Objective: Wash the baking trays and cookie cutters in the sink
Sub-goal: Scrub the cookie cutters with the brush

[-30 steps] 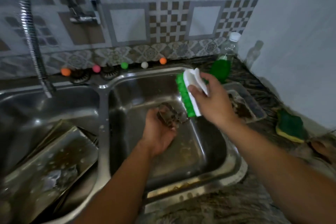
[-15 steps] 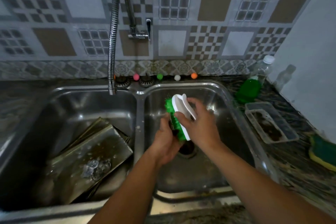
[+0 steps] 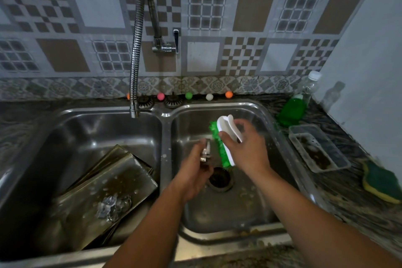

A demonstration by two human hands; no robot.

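Your left hand [image 3: 193, 172] pinches a small metal cookie cutter [image 3: 205, 153] between thumb and fingers, holding it over the right basin [image 3: 256, 209] of the double sink, just above the drain [image 3: 219, 178]. Your right hand [image 3: 243, 150] grips a scrub brush [image 3: 224, 139] by its white handle, fingers curled over the top, with the green bristles turned toward the cutter and just beside it; whether the bristles touch the metal you cannot tell from this angle.

In the left basin [image 3: 91, 130] the baking trays [image 3: 104, 185] lie stacked and tilted, their upper edge leaning toward the divider between the basins. A few more cookie cutters [image 3: 113, 203] rest on the top tray near its lower end, among water drops and suds.

The flexible faucet [image 3: 136, 54] arches from the tiled wall and its spout hangs over the back edge of the left basin. Along the sink's back rim sit two strainer plugs [image 3: 173, 100] and a row of small coloured balls [image 3: 188, 95].

On the counter by the right basin's far corner stands a clear bottle of green dish soap [image 3: 293, 109]. Nearer you along the right rim is a clear plastic container [image 3: 319, 148] with dark residue inside, and beyond its near end lies a green and yellow sponge [image 3: 380, 183] at the counter's right edge.
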